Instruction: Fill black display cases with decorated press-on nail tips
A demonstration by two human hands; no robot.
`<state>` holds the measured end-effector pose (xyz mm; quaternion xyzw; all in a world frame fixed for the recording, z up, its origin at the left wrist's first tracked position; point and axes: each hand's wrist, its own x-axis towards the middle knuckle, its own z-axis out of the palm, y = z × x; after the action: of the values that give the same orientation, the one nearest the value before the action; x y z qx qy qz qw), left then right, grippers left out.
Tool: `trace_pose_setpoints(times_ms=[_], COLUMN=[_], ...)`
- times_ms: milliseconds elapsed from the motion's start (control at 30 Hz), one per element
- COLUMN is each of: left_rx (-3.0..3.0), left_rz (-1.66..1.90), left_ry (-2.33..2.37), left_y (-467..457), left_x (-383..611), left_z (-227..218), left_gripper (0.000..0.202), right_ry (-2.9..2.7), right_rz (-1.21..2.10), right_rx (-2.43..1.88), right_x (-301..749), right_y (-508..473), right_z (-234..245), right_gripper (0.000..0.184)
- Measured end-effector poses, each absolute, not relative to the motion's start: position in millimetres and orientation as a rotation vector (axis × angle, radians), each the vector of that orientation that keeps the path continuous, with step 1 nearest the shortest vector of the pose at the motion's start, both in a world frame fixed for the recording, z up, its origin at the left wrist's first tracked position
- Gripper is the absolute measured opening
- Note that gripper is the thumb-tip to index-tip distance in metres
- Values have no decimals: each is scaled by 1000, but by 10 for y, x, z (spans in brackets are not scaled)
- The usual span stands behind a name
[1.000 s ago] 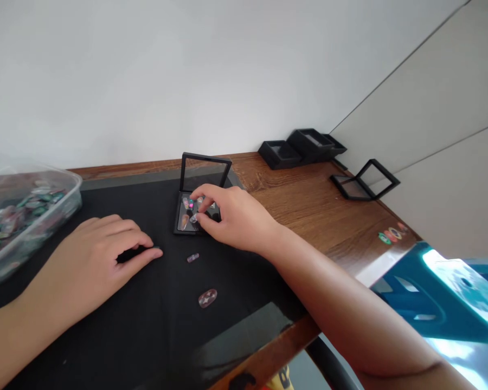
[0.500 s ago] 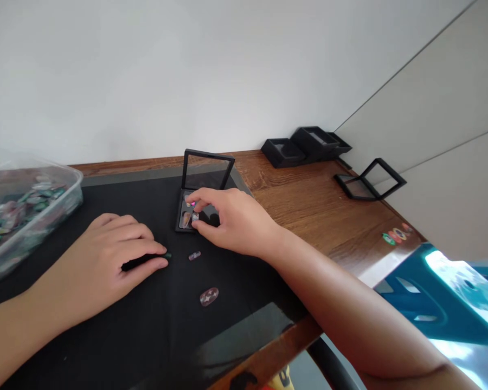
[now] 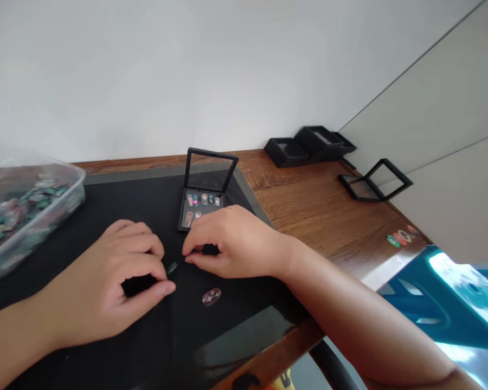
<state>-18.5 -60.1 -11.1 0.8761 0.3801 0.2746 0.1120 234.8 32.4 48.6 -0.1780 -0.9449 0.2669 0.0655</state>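
Observation:
My left hand [image 3: 126, 276] rests on the black mat [image 3: 130, 352], thumb and forefinger closed at the end of a dark green press-on nail [image 3: 172, 268]. My right hand [image 3: 231, 244] is just in front of an opened black display case [image 3: 181, 214], its fingertips pinched low over the mat. Anything between those fingertips is hidden. In the case lie several decorated press-on nails [image 3: 204, 199], partly covered by my right hand; its clear-windowed lid [image 3: 209, 170] stands up. A larger purplish press-on nail [image 3: 211, 297] with white star shapes lies nearer to me.
On the left stands a clear plastic tub [image 3: 71, 189] full of wrapped nails. Black cases [image 3: 287, 151] are stacked against the wall, and another opened case [image 3: 370, 187] sits at the right. Round stickers [image 3: 398, 237] mark the table's right edge, beside a blue plastic chair [image 3: 451, 298].
My right hand has moved from inside the case down toward me, over where a small purple nail lay; that nail is now out of sight. The green nail shows more at my left fingertips.

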Motion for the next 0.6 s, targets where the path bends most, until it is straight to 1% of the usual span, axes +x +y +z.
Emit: trace_pose_setpoints(times_ms=[67,100,200,267,600], left_rx=[2581,2586,2561,2502,2398], left_rz=[832,854,867,824,753], left_ry=[1090,1101,1198,1265,1315], left_y=[-602,-600,-601,-620,-657], left_x=[-198,-207,-220,-212,-201], left_z=[-91,-94,-156,-217,-299], left_gripper=[15,15,30,34,23], right_ry=[-2836,-2821,-2772,-2763,-2777], right_rz=[779,751,660,634,612], right_rx=[-536,-555,-634,-668,-699], right_x=[2354,2360,2384,2395,2389], right_y=[334,339,352,357,377], right_z=[480,484,513,533,532], right_gripper=[12,12,14,16,16])
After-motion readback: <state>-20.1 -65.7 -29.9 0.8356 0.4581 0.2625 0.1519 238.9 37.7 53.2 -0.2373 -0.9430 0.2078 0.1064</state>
